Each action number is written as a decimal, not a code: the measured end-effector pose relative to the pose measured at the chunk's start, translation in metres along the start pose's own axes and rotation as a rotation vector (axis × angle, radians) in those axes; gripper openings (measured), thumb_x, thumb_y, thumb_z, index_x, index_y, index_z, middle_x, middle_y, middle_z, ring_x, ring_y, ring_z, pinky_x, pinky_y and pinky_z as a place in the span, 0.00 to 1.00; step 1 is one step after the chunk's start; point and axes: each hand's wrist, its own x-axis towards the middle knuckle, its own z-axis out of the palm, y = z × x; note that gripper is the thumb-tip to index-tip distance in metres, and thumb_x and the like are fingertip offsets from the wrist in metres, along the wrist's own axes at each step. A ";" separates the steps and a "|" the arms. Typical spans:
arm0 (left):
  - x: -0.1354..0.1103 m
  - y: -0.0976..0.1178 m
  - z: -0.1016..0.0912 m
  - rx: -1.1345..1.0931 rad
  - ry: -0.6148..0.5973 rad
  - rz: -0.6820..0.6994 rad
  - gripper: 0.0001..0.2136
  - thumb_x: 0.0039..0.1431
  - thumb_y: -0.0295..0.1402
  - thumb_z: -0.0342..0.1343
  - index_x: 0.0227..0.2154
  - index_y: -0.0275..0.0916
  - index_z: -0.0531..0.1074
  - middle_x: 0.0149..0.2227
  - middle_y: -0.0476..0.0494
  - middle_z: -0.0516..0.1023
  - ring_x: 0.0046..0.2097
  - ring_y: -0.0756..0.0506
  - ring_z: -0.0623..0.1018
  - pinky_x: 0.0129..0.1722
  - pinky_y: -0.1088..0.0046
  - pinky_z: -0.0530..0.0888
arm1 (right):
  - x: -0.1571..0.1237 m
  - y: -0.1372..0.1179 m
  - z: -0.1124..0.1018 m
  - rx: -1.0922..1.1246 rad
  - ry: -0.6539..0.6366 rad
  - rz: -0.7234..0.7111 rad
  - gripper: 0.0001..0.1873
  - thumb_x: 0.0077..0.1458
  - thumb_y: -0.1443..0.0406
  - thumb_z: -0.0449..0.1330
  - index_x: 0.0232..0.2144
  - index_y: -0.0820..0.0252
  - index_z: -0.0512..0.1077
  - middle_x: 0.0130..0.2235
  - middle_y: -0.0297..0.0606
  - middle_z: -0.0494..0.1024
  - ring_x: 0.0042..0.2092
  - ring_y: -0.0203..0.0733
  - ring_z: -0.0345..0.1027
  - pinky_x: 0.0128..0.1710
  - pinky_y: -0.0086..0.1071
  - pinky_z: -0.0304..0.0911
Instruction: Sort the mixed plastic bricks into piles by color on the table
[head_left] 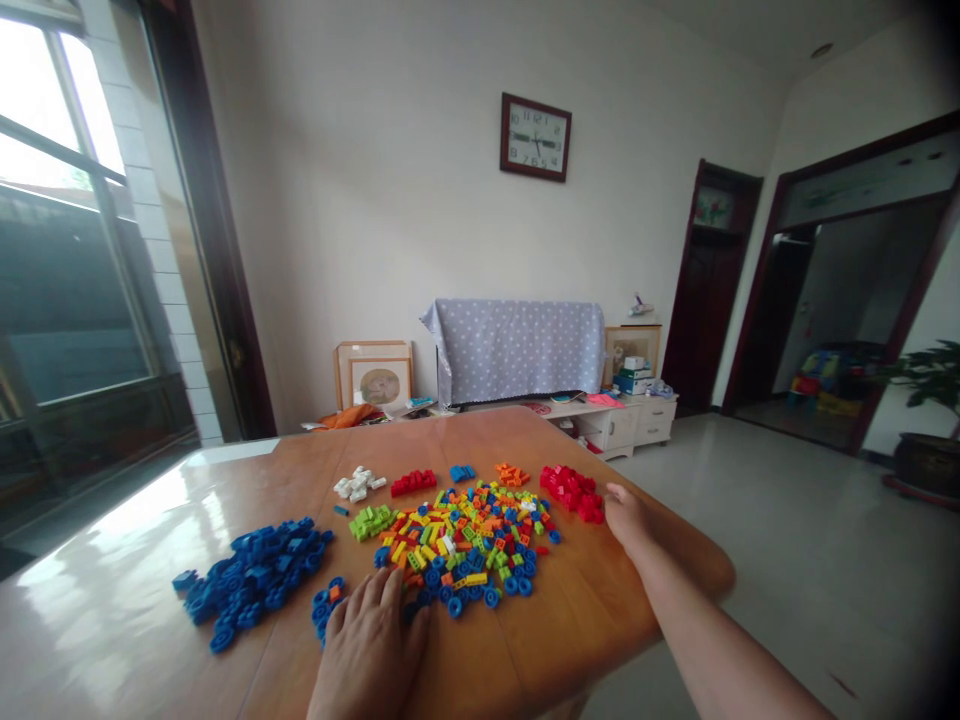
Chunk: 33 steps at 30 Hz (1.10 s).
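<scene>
My left hand (371, 640) rests palm down at the near left edge of a mixed pile of toy bricks (465, 535), fingers stretched and slightly apart. Small blue wheels (330, 600) show beside its fingers; what lies under the palm is hidden. At the right, my right hand (628, 515) is against the edge of a heap of red bricks (574, 492). Its fingers are mostly turned from view, so whether they grip anything cannot be told. A larger heap of blue pieces (255, 575) lies left of my left hand.
Along the pile's far side sit white bricks (358, 484), a red row (412, 483), blue bricks (462, 472) and orange bricks (512, 474); lime-green bricks (371, 521) lie at its left. The wooden table (577, 610) has a rounded right corner. A low cabinet (637, 422) stands beyond.
</scene>
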 end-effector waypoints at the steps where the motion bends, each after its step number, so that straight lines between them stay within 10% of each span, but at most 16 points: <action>1: 0.000 0.000 0.000 -0.001 -0.002 -0.001 0.31 0.64 0.51 0.43 0.63 0.37 0.65 0.66 0.35 0.65 0.67 0.35 0.61 0.66 0.54 0.52 | -0.003 -0.002 -0.003 0.006 0.011 0.022 0.26 0.58 0.61 0.49 0.52 0.63 0.76 0.46 0.50 0.83 0.43 0.46 0.78 0.41 0.35 0.69; 9: -0.001 0.003 -0.004 -0.011 -0.015 -0.004 0.31 0.65 0.50 0.43 0.64 0.38 0.65 0.67 0.36 0.64 0.68 0.34 0.60 0.66 0.53 0.52 | -0.039 -0.065 -0.017 0.130 0.023 -0.105 0.22 0.62 0.56 0.48 0.49 0.53 0.77 0.49 0.41 0.81 0.50 0.48 0.74 0.50 0.37 0.67; 18: -0.004 0.006 -0.009 -0.050 -0.019 -0.011 0.29 0.65 0.49 0.43 0.63 0.39 0.65 0.66 0.35 0.64 0.68 0.34 0.60 0.66 0.53 0.51 | -0.095 -0.162 0.010 0.069 -0.368 -0.541 0.24 0.67 0.53 0.47 0.54 0.54 0.75 0.55 0.43 0.78 0.59 0.49 0.68 0.60 0.44 0.58; 33: -0.010 0.007 -0.013 -0.094 -0.009 -0.015 0.28 0.64 0.46 0.45 0.63 0.41 0.66 0.66 0.38 0.64 0.68 0.34 0.59 0.66 0.54 0.51 | -0.118 -0.174 0.040 0.110 -0.472 -0.572 0.23 0.61 0.64 0.50 0.54 0.46 0.75 0.58 0.35 0.76 0.64 0.48 0.63 0.67 0.50 0.46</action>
